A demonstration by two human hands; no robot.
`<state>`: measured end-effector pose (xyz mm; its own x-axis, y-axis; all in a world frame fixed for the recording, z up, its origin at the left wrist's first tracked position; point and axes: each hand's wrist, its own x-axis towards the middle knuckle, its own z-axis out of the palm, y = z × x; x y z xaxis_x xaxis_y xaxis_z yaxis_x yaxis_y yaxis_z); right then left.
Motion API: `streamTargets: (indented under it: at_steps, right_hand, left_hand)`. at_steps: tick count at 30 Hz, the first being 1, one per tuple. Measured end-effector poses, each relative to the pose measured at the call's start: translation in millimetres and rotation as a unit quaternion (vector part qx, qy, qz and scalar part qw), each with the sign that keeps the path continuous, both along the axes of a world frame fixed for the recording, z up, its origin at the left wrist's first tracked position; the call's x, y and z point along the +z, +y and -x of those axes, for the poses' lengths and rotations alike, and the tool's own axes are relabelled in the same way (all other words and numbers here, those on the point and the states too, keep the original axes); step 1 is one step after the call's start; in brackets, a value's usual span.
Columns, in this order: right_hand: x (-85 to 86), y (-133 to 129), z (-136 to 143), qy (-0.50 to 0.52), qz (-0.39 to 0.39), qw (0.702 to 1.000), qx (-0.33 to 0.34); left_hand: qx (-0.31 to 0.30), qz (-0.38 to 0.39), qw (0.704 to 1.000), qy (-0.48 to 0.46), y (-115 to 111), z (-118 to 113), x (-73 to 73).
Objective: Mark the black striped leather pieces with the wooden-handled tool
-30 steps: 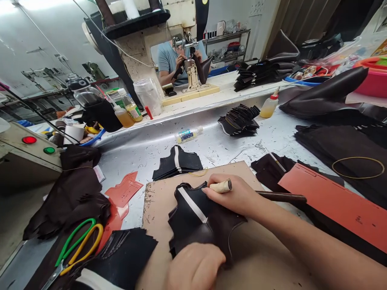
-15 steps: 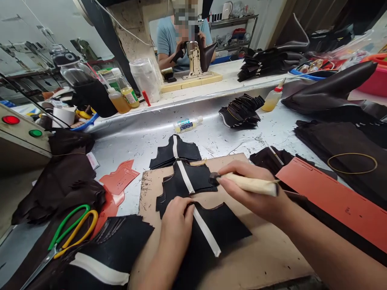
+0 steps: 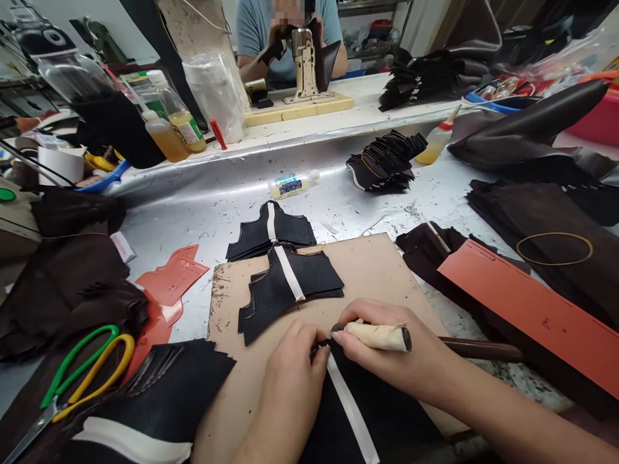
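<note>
My right hand (image 3: 387, 341) is closed round a short tool with a cream-wrapped handle (image 3: 380, 335). The tool's dark tip is at the top edge of a black cut piece (image 3: 401, 412), and its working end is mostly hidden by my fingers. My left hand (image 3: 297, 364) pinches the same edge, close beside my right fingertips. A white tape strip (image 3: 351, 406) runs down this piece towards me. Beyond my hands, more black cut pieces (image 3: 314, 276) with white strips overlap on and past a tan board (image 3: 227, 290).
At the left lie scissors (image 3: 87, 367), a black stack (image 3: 169, 386) and red templates (image 3: 169, 277). A long red template (image 3: 536, 316) and dark leather (image 3: 541, 225) occupy the right. Glue bottles (image 3: 438, 142) stand farther back. Across the bench, a person (image 3: 246, 38) works at a machine.
My hands and the black piece have come nearer to me, away from the pieces beyond. My right hand has brought the tool to the piece's edge beside my left fingers. The view has tilted down.
</note>
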<state>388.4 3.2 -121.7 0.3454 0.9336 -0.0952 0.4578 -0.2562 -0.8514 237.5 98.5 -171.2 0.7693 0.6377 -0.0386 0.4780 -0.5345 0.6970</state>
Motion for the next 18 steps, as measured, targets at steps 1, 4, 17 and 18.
streamTargets:
  at_steps: [1,4,17,18]
  right_hand:
    - [-0.2,-1,0,0.002,0.0,1.0,-0.006]
    - [0.0,-4,1,-0.002,-0.001,1.0,-0.024]
    - [9.1,0,4,-0.012,-0.003,1.0,-0.015]
    - [11.9,1,4,-0.008,-0.016,1.0,-0.012]
  left_hand:
    - [-0.011,-0.002,1.0,0.0,2,0,0.5]
    - [-0.059,-0.039,0.997,-0.013,6,4,-0.6]
    - [-0.203,-0.183,0.959,-0.077,9,30,-9.1]
    - [-0.21,-0.187,0.956,-0.078,9,30,-8.2]
